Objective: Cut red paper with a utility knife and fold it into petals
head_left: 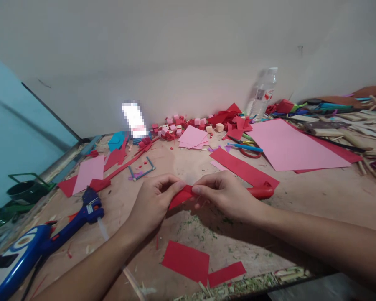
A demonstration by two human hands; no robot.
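Observation:
My left hand (153, 200) and my right hand (227, 194) meet over the middle of the wooden table (316, 196). Both pinch a small folded piece of red paper (181, 196) between thumb and fingers. Under my right hand lies a pair of scissors with red handles (261, 191), partly hidden by the hand. Two loose red paper pieces (186, 261) lie in front of me near the table's front edge.
A blue glue gun (81, 217) lies at the left. Large pink (288, 146) and red sheets (242, 168) lie behind my right hand, with a plastic bottle (263, 94) by the wall. Small pink and red cubes (175, 125) line the back. Wooden sticks (363, 125) pile at right.

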